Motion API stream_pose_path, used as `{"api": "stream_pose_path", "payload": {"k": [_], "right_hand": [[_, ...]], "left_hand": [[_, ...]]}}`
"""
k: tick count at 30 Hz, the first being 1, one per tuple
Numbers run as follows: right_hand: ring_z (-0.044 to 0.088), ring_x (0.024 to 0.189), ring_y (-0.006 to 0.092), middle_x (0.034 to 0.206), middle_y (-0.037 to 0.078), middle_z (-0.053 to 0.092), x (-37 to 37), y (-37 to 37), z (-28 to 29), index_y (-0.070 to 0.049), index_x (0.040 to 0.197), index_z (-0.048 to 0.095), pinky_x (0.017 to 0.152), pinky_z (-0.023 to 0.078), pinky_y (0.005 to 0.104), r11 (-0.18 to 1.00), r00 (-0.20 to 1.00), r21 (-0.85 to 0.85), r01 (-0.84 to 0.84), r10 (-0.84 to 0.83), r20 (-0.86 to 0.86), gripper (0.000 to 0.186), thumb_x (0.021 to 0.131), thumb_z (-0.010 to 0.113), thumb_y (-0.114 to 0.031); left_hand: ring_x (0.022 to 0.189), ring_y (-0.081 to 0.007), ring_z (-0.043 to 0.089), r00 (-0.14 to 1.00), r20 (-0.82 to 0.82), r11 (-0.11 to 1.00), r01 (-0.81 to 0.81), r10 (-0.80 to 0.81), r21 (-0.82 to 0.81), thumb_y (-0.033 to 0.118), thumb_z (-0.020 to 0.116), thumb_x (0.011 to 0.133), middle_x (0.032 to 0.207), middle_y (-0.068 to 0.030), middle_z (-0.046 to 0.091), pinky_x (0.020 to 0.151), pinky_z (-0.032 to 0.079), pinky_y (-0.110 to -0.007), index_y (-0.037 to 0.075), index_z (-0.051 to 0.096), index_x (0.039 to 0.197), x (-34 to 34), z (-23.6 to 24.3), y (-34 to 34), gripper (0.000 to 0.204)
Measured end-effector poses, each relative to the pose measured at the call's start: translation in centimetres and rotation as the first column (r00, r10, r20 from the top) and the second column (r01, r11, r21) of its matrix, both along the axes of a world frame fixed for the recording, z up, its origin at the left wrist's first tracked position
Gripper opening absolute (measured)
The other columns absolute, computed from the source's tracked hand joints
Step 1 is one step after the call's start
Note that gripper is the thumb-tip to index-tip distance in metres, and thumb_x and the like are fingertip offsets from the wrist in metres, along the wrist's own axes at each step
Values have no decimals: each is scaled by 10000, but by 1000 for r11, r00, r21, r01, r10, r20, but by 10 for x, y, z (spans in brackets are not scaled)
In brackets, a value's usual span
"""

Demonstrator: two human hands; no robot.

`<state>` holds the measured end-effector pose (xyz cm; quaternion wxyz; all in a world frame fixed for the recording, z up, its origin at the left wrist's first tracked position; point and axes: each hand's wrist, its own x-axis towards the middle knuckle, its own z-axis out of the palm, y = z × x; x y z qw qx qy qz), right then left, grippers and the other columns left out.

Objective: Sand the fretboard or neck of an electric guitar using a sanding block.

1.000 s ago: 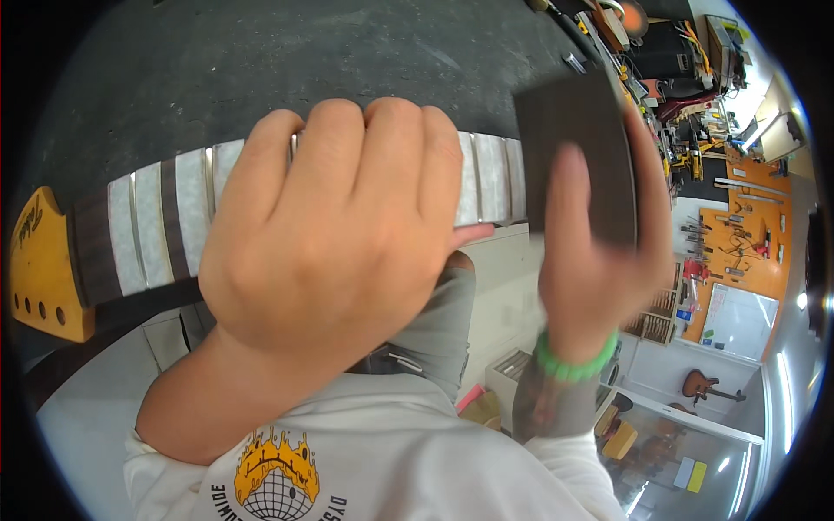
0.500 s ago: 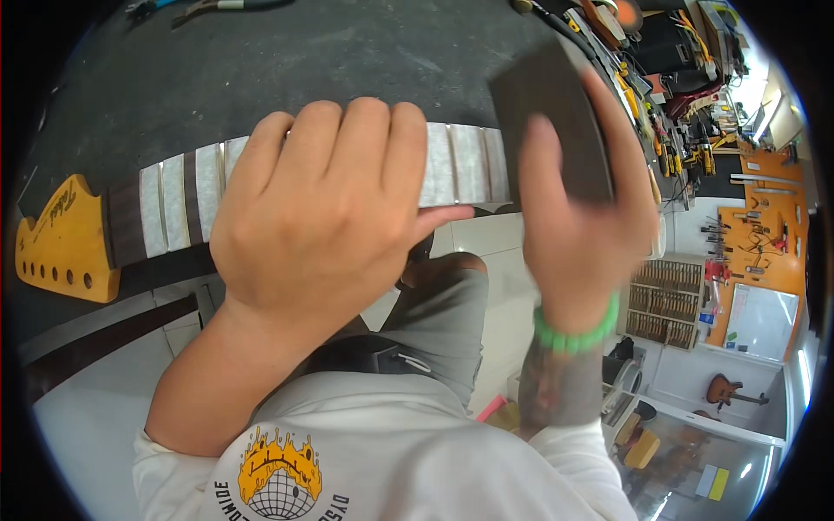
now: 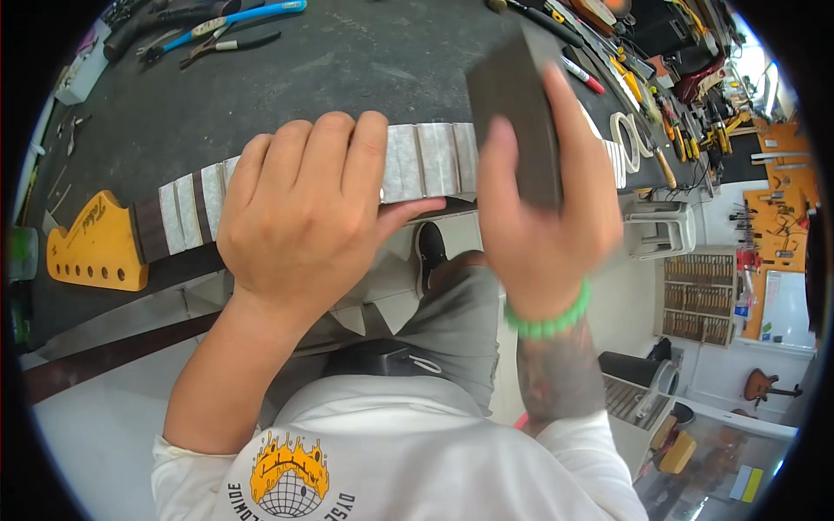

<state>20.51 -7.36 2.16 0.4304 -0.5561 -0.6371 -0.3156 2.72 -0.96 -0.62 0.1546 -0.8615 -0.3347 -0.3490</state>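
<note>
A guitar neck (image 3: 402, 163) lies across the near side of the dark bench, its yellow-orange headstock (image 3: 100, 245) to the left. Pale silvery tape strips cover the fingerboard between the frets. My left hand (image 3: 295, 204) is wrapped over the neck's middle, thumb along the near edge. In my right hand (image 3: 556, 221), slightly blurred, is a dark grey rectangular block (image 3: 514, 108). Fingers and thumb clasp it on opposite sides. The block is tilted over the neck's right part; whether it touches the frets is hidden.
Blue-handled pliers (image 3: 226, 26) and black-handled pliers (image 3: 233, 48) lie at the far left of the bench. Toward the right are a red marker (image 3: 584, 76), a white tape roll (image 3: 624, 137) and several hand tools. A white stool (image 3: 658, 230) stands beyond the bench.
The view has shifted, bringing more pliers and bench tools into sight. My right hand and the block have moved left, closer to my left hand, which still grips the neck.
</note>
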Motion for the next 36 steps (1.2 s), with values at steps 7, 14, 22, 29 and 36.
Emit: {"api": "stream_pose_path", "payload": {"k": [7, 14, 22, 29, 36], "right_hand": [[686, 811, 283, 1010, 144, 727, -13, -33, -11, 48, 1276, 676, 703, 575, 350, 999, 999, -11, 40, -40, -36, 545, 741, 776, 76], [743, 917, 285, 1073, 171, 754, -15, -18, 1, 64, 1256, 682, 817, 583, 347, 999, 993, -36, 30, -34, -117, 465, 806, 795, 27], [744, 923, 261, 1143, 148, 757, -19, -33, 13, 31, 1271, 692, 817, 578, 337, 970, 981, -233, 63, -103, -164, 483, 794, 767, 46], [750, 953, 272, 1119, 171, 759, -16, -4, 30, 33, 1289, 686, 860, 578, 336, 927, 975, -359, 109, -170, -143, 498, 798, 768, 43], [736, 1039, 228, 1169, 177, 752, 5, -11, 19, 51, 1297, 673, 902, 576, 334, 997, 992, -67, 22, -30, -123, 444, 859, 746, 46]], "left_hand": [[912, -231, 661, 1000, 15, 999, -14, 13, 46, 608, 801, 707, 996, -25, 687, 827, 514, -366, 83, 706, 1116, -2, -4, 1, 672], [897, -246, 665, 1000, 8, 996, 18, -19, 86, 597, 811, 716, 990, -35, 697, 811, 515, -371, 81, 708, 1120, 0, -1, 3, 663], [863, -254, 654, 1000, -16, 1000, 19, -20, -24, 589, 814, 723, 974, -43, 693, 785, 507, -377, 68, 704, 1100, -1, 4, 3, 652], [860, -257, 650, 999, -26, 999, 33, -34, -40, 597, 810, 725, 966, -49, 690, 765, 498, -375, 64, 697, 1106, 1, 8, 2, 665], [871, -264, 651, 999, -19, 999, 27, -27, -19, 617, 798, 729, 975, -49, 691, 779, 503, -376, 69, 696, 1111, 2, 4, 5, 675]]}}
